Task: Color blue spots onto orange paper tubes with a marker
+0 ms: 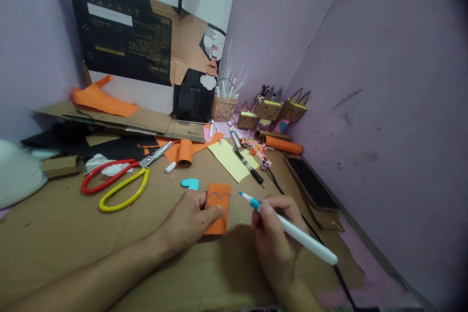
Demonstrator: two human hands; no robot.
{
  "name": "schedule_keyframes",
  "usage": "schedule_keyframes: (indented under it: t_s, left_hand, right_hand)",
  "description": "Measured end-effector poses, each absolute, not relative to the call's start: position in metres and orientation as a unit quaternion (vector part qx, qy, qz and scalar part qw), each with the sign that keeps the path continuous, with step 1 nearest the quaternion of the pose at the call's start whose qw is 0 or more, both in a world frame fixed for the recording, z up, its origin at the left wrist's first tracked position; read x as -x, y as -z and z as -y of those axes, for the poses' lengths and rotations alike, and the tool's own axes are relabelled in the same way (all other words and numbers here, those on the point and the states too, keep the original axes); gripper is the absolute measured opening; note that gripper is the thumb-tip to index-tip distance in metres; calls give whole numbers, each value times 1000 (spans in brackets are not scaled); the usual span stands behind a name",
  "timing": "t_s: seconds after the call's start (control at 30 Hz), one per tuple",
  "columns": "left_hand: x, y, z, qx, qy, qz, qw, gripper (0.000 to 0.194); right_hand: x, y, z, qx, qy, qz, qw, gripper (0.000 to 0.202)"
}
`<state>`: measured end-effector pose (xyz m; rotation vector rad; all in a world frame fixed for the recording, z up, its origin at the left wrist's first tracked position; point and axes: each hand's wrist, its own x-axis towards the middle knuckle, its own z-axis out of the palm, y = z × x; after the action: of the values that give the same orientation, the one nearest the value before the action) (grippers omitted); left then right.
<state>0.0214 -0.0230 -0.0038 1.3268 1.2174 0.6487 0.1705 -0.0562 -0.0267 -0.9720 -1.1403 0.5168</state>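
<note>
My left hand [195,217] grips a small orange paper piece [218,195], its thumb lying across the front. Curved blue lines are drawn on the orange face. A white marker with a blue tip [303,238] is held in my right hand [276,234], which is closed around it in a writing grip. The tip points left, a short way off the orange piece and apart from it. Just beyond my left fingers lies a light-blue paper cutout [190,184], partly hidden by the hand.
Scissors with red and yellow handles [126,200] lie at left. Beyond are an orange paper roll [185,152], a black pen [248,166] on yellow paper [228,158], and a glue gun [258,151] with its cable. A phone [310,183] lies right. Cardboard figures [268,109] stand behind.
</note>
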Motion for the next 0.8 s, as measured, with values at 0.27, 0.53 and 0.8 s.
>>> schedule_keyframes:
  t_s: [0.27,0.53,0.8]
  left_hand:
    - [-22,-3,24,-527,-306,-485,628,28]
    - [-22,-2,25,-554,-293,-483,612,29]
    - [-20,2,26,-594,-275,-510,559,33]
  right_hand:
    - [-173,32,55,483,-251,574,612,14]
    - [-170,23,58,465,-172,662,562,11]
    - [-169,22,57,461,-155,668,564,11]
